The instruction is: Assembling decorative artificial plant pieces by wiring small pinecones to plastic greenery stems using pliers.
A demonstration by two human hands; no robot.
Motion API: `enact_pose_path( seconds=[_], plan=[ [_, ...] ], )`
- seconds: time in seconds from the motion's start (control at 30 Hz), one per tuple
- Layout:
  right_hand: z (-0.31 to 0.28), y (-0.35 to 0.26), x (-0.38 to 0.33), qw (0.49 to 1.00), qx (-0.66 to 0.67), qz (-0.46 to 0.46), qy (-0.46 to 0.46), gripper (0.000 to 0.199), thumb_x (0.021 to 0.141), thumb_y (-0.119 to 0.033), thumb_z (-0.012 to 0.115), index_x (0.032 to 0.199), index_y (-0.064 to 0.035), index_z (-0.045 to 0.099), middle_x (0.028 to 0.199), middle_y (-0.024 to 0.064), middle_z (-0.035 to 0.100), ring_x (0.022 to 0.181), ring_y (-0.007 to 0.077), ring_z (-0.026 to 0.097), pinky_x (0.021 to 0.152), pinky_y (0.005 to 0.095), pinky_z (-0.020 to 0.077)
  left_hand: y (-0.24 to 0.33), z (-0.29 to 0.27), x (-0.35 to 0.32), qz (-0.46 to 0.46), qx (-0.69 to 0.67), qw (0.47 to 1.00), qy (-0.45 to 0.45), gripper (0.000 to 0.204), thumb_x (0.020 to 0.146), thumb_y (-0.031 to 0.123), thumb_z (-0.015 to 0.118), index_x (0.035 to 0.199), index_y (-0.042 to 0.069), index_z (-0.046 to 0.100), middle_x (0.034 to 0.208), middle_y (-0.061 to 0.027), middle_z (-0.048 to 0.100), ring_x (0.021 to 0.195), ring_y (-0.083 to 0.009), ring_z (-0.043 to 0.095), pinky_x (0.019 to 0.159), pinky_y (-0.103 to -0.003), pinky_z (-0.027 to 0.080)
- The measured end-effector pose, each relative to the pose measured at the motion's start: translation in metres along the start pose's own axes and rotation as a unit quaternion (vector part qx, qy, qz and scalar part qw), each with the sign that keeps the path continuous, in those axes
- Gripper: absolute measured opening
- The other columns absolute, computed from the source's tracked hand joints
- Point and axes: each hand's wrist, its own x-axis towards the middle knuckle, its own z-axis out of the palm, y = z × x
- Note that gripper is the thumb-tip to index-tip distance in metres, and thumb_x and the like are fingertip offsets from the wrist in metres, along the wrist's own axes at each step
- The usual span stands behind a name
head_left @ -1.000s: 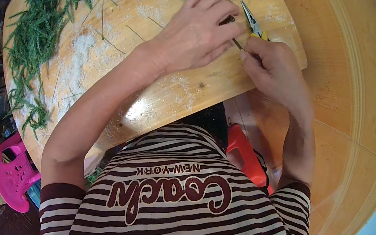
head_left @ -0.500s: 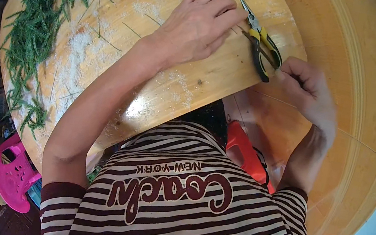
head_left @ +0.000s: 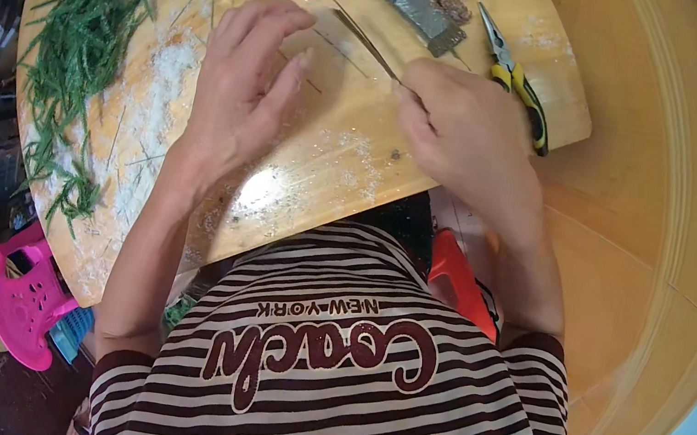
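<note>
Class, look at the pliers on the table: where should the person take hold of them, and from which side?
Probably best by the yellow-and-black handles of the pliers, coming from the person's near right: they slant back that way, while the slim metal nose points away. The right hand partly hides one handle, so their spread is unclear.

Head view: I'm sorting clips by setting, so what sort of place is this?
Probably a craft workspace, perhaps in a home: green sprigs, pine cones and pliers lie together on a wooden tabletop.
</note>
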Motion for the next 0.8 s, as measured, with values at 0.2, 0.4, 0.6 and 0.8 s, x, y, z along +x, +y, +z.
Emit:
enact_pose_path(
  seconds=[0.2,0.4,0.6,0.8],
  plan=[
    [0.021,-0.008,0.021,0.995,-0.101,-0.003,0.013,0.012,0.082,-0.011,0.054,0.074,-0.0014,0.052,0.068,0.0155,0.059,0.064,0.0359,0.059,0.055,0.0443,0.0438,-0.01,0.0,-0.009,-0.035,0.065,0.997,-0.022,0.03,0.081,0.007,0.057,0.11,0.0,0.058,0.107,-0.0154,0.055,0.098,-0.0313,0.05,0.089,-0.039,0.039],
    [0.026,-0.002,0.026,0.993,-0.118,-0.014,0.022,0.014,0.082,-0.011,0.053,0.073,-0.0014,0.051,0.069,0.0156,0.06,0.063,0.0355,0.059,0.055,0.0443,0.0446,-0.021,0.007,0.003,0.005,0.08,0.997,-0.009,0.032,0.079,0.005,0.057,0.111,-0.001,0.058,0.104,-0.0152,0.055,0.093,-0.0305,0.05,0.085,-0.039,0.04],
    [0.019,0.0,0.024,0.984,-0.179,0.021,-0.01,0.016,0.084,-0.015,0.055,0.075,-0.002,0.051,0.07,0.0156,0.061,0.063,0.0348,0.06,0.055,0.0435,0.0458,-0.025,0.009,0.008,0.016,0.102,0.995,0.001,0.034,0.077,0.003,0.058,0.11,-0.001,0.058,0.103,-0.0148,0.055,0.093,-0.0298,0.05,0.085,-0.039,0.04],
    [0.01,-0.003,0.022,0.987,-0.157,0.004,0.031,0.016,0.083,-0.016,0.058,0.079,-0.0029,0.051,0.071,0.0142,0.06,0.064,0.0342,0.06,0.054,0.0429,0.0456,-0.02,0.005,0.005,0.002,0.096,0.995,0.004,0.033,0.077,0.004,0.057,0.109,-0.002,0.058,0.104,-0.017,0.055,0.095,-0.0316,0.05,0.085,-0.04,0.04]
  ],
)
